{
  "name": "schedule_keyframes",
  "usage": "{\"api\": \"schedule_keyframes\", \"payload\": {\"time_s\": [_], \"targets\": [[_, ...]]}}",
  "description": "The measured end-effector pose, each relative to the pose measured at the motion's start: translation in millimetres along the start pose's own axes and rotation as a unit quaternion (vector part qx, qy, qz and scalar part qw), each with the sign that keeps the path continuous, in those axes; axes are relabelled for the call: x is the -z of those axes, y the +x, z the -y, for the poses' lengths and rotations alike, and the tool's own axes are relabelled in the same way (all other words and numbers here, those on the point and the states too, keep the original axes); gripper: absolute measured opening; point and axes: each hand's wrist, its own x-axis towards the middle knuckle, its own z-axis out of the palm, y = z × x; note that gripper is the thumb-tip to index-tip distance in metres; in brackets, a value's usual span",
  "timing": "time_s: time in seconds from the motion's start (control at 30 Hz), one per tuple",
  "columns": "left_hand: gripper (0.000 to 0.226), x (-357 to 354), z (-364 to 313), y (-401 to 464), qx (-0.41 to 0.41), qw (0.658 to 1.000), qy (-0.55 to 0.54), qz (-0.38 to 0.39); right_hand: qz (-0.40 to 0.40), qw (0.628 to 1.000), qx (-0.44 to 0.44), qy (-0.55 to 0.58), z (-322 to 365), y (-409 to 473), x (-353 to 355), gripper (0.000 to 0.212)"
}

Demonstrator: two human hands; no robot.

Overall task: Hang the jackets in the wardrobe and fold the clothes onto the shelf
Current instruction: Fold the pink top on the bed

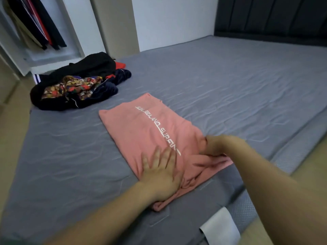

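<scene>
A pink T-shirt with white lettering lies partly folded on the grey mattress. My left hand presses flat on its near end, fingers spread. My right hand grips the shirt's right edge, where the cloth bunches. A heap of dark and patterned clothes lies at the mattress's far left corner. Jackets hang in the open wardrobe at the top left.
The wardrobe's white frame stands just beyond the heap. A dark padded headboard runs along the far right. A white label sticks out at the mattress's near edge. Beige floor shows left and right.
</scene>
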Motion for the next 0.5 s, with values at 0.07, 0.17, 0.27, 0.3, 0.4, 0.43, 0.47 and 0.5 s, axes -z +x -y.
{"api": "schedule_keyframes", "payload": {"time_s": [0.07, 0.17, 0.27, 0.3, 0.4, 0.43, 0.47, 0.5], "targets": [[0.092, 16, 5, -2, -0.007, 1.0, -0.021, 0.009, 0.11, 0.993, -0.053, 0.004, -14, 1, 5, 0.048], [0.088, 29, -14, -20, -0.024, 0.999, 0.035, -0.033, 0.184, 0.974, -0.094, 0.089, -29, 6, 1, 0.043], [0.043, 30, -41, -24, -0.095, 0.986, 0.105, -0.085, 0.156, 0.978, -0.087, 0.11, -30, 13, 1, 0.029], [0.034, 32, -47, -21, -0.13, 0.984, 0.098, -0.074, 0.155, 0.979, -0.083, 0.106, -29, 15, 3, 0.024], [0.02, 45, -50, -14, -0.223, 0.973, 0.046, -0.031, 0.129, 0.984, -0.093, 0.085, -32, 22, 2, 0.017], [0.019, 48, -48, -15, -0.243, 0.969, 0.038, -0.019, 0.107, 0.987, -0.096, 0.07, -33, 23, -1, 0.022], [0.02, 48, -46, -18, -0.242, 0.97, 0.037, -0.004, 0.088, 0.99, -0.095, 0.06, -33, 24, -3, 0.026], [0.026, 48, -43, -21, -0.215, 0.975, 0.047, 0.011, 0.077, 0.991, -0.091, 0.062, -33, 25, -5, 0.03]]}}
